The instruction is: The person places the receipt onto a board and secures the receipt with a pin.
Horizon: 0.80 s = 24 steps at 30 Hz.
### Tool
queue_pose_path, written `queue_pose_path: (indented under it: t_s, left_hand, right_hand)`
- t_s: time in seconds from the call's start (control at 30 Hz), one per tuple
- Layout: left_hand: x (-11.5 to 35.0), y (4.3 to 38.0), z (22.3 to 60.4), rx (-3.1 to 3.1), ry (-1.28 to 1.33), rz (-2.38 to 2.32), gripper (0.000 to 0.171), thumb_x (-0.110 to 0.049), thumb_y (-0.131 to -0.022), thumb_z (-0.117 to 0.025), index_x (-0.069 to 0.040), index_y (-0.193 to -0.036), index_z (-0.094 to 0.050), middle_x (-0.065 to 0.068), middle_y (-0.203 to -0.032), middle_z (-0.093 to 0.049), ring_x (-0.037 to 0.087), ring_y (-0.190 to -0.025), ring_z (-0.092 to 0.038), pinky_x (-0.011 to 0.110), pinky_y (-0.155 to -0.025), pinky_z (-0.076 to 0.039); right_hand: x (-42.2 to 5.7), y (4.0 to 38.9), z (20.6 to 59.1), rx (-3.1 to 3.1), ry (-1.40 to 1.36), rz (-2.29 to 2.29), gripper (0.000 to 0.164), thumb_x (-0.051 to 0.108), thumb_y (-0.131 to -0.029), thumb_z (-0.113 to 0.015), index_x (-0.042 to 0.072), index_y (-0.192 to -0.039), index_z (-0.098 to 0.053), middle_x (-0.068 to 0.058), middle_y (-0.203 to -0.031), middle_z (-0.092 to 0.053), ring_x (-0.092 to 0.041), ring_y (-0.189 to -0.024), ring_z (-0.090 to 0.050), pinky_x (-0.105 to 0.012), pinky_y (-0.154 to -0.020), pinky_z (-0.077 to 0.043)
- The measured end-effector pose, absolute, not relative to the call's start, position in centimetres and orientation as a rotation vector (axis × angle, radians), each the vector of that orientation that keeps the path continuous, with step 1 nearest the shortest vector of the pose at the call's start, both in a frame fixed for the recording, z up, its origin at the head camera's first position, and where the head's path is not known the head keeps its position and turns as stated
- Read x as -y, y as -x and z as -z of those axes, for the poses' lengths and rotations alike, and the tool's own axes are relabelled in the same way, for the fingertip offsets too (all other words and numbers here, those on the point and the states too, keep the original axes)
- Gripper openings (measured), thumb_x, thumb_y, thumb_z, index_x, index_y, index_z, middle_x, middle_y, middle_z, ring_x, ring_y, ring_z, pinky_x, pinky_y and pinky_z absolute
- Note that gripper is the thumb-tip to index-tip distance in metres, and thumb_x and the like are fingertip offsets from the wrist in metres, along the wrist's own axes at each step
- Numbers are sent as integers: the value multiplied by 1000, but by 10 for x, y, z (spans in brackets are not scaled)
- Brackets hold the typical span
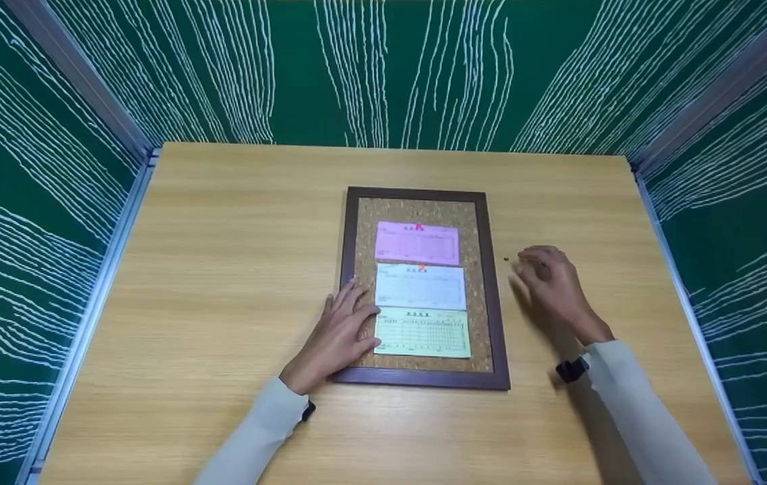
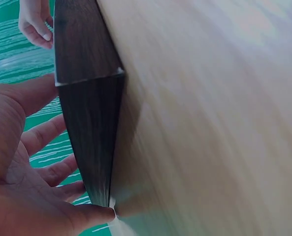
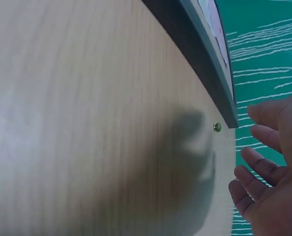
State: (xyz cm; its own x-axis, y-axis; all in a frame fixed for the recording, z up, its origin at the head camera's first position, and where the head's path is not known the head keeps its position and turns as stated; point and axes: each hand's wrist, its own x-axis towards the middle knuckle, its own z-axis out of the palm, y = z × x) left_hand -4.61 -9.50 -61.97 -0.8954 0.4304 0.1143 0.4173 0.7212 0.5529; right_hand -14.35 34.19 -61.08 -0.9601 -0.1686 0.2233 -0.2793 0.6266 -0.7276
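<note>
A cork board (image 1: 366, 215) in a dark brown frame (image 1: 497, 310) lies flat on the table. Three printed slips run down it: a pink slip (image 1: 417, 246), a pale blue slip (image 1: 420, 288) and a green slip (image 1: 422, 335). My left hand (image 1: 336, 331) rests across the frame's left side, its thumb and index fingertip at the green slip's left edge. To the right of the frame, a small gold push pin (image 3: 217, 127) stands on the table. Beside it hovers my right hand (image 1: 554, 283), fingers loosely bent and apart, touching nothing.
Red pin (image 1: 418, 227) and orange pin (image 1: 421, 267) heads show at the tops of the pink and pale blue slips. The wooden table (image 1: 235, 236) is bounded by green panels (image 1: 302, 74) with white wavy lines at the back and both sides.
</note>
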Motion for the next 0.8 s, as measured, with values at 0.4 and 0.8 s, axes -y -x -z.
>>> queue_pose_path:
  t_s: [0.4,0.8]
  left_hand:
    - [101,46,622,-2824,-712,-974,59,-31,-92,-92,-11,-143,-70,19,-172,-40,43,-168,-18,79,-127,-15]
    - [105,48,625,-2798,-720,-957,67,-36,-92,-91,-13,-150,-67,16,-174,-37,40,-169,-14,76,-129,-14]
  right_hand:
    - [-340,160,622,2747,-304,-1268,24,3,-106,-72,-8,-127,-74,-24,-120,-67,-32,-105,-60,-20,-82,-42]
    - [-333,165,632,2719,-171,-1242,19,8,-106,-72,-8,-115,-77,-22,-113,-66,-25,-98,-59,-19,-80,-43]
